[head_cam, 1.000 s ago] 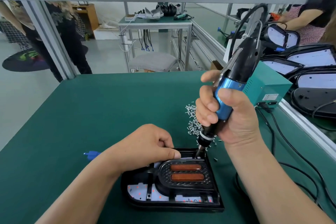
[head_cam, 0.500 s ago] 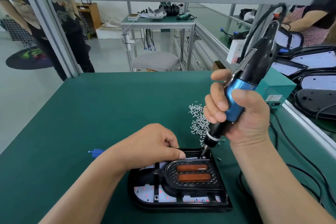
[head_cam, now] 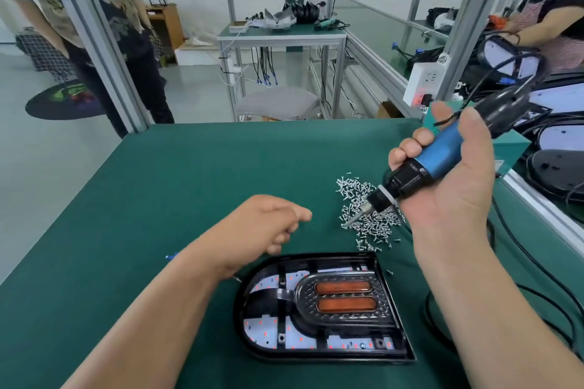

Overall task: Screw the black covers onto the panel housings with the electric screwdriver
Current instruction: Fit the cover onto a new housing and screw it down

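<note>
I see housing (head_cam: 319, 357) on table (head_cam: 177, 193) nearest me, cover (head_cam: 303, 297) in it; screw pile (head_cam: 357, 193) behind; screwdriver (head_cam: 442, 151) tip over pile; box (head_cam: 512, 148) further right, probably on table.

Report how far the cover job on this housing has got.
Done: the black cover sits in the panel housing; driven screws are too small to count. In hand: the right hand grips the electric screwdriver, bit in the screw pile; the left hand hovers empty. Left: probably driving another screw into the cover.
</note>
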